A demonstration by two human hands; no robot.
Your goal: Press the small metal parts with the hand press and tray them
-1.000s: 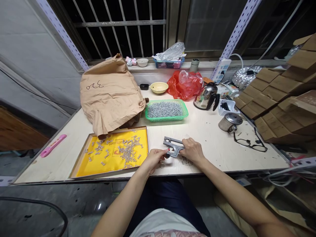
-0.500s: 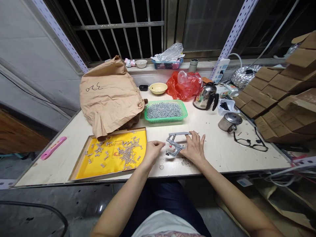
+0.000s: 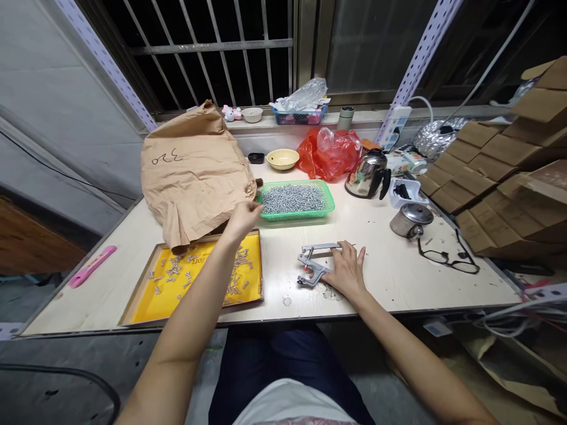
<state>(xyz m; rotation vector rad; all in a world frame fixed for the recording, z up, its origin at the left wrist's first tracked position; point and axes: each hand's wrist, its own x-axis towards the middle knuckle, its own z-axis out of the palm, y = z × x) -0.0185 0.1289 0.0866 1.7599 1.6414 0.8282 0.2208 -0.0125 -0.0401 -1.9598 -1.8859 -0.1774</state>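
Note:
My right hand (image 3: 348, 268) is wrapped around the handles of grey metal snap pliers (image 3: 315, 273), which have a spring and a small red tip. The plier jaws face left, just above the tabletop. My left hand (image 3: 245, 218) is at the left end of a green basket (image 3: 330, 206) heaped with small silver metal pieces (image 3: 292, 198). Its fingers are pinched together, and whatever they may hold is too small to make out. Below my left forearm lies a shallow cardboard tray (image 3: 148, 277) lined in yellow, with many small metal pieces scattered in it.
A large brown paper bag (image 3: 195, 171) stands behind the tray. Along the back are a yellow bowl (image 3: 282, 158), a red plastic bag (image 3: 330, 150) and a steel kettle (image 3: 367, 174). Right lie a metal cup (image 3: 410, 221), glasses (image 3: 452, 260) and stacked cardboard boxes (image 3: 509, 171). A pink cutter (image 3: 93, 267) lies left.
My left hand has moved from beside the plier jaws up and left to the green basket's end. My right hand keeps the pliers, their jaws now slightly lower and farther left.

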